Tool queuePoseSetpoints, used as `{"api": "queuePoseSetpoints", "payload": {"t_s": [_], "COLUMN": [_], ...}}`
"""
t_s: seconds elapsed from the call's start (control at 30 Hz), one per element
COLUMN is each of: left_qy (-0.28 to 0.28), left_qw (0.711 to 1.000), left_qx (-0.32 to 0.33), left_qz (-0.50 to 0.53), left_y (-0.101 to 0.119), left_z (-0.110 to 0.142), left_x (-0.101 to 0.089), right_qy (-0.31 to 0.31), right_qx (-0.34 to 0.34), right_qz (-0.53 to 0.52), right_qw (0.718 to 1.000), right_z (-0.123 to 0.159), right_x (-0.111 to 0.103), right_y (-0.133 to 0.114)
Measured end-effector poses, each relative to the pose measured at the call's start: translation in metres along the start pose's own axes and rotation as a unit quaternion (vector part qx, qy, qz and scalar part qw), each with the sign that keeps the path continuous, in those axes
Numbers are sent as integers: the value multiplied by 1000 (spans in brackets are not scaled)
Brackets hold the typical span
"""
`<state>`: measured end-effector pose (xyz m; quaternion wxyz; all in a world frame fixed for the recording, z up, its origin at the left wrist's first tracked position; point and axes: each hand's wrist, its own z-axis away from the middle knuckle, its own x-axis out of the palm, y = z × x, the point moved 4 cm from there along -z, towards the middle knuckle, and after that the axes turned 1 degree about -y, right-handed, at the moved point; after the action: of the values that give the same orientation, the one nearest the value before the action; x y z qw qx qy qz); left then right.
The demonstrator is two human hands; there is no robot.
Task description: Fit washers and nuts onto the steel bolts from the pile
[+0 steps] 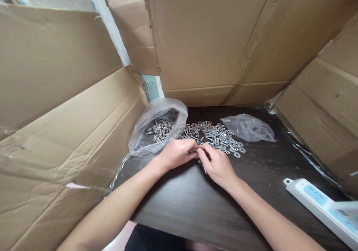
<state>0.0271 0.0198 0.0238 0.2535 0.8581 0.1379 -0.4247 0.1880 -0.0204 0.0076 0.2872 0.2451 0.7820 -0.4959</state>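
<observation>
My left hand (179, 153) and my right hand (218, 164) meet over the dark table, fingertips pinched together. Whatever small part is between them is hidden by the fingers. Just below the right thumb a thin metal bolt (204, 169) shows; whether it is held or lies on the table I cannot tell. Behind the hands spreads a loose pile of silver bolts (217, 134) mixed with nuts and flat washers (237, 154). Left of it, an opened clear plastic bag (137, 141) lies on its side with many small metal fasteners (160, 131) in it.
A second clear plastic bag (250, 128) lies crumpled at the back right. A white power strip (310, 198) sits at the right front. Cardboard walls (207, 38) enclose the table (179, 202) at the back and both sides.
</observation>
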Motion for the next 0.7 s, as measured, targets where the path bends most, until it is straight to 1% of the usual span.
{"api": "queuePoseSetpoints", "payload": {"t_s": [0.07, 0.1, 0.13, 0.2, 0.27, 0.33, 0.4, 0.43, 0.5, 0.6, 0.67, 0.7], "left_qy": [5, 21, 40, 81, 116, 107, 89, 75, 39, -4, -8, -2], "left_qw": [999, 998, 997, 989, 973, 959, 940, 930, 913, 891, 887, 890], "left_qx": [-4, -20, -45, -118, -198, -253, -308, -331, -371, -410, -418, -413], "left_qz": [46, 55, 52, 23, -24, -73, -120, -138, -165, -193, -197, -193], "left_y": [-8, -14, -21, -39, -54, -64, -69, -70, -72, -76, -80, -82], "left_z": [0, 0, 0, 1, 4, 6, 7, 7, 8, 9, 10, 11], "left_x": [-14, -23, -32, -49, -63, -71, -76, -77, -77, -75, -73, -72], "right_qy": [22, 37, 53, 76, 96, 106, 101, 90, 60, 19, 5, 2], "right_qx": [2, 2, 3, 10, 15, 21, 14, 1, -44, -104, -120, -123], "right_qz": [-22, -33, -43, -59, -71, -81, -74, -62, -27, 30, 44, 44], "right_qw": [1000, 999, 998, 995, 993, 991, 992, 994, 997, 994, 992, 991], "right_z": [0, 0, -1, -3, -5, -8, -9, -9, -7, -1, 1, 2], "right_x": [-5, -9, -12, -19, -23, -25, -23, -20, -15, -7, -4, -4], "right_y": [0, 0, 1, 6, 11, 15, 16, 15, 8, -3, -8, -9]}}
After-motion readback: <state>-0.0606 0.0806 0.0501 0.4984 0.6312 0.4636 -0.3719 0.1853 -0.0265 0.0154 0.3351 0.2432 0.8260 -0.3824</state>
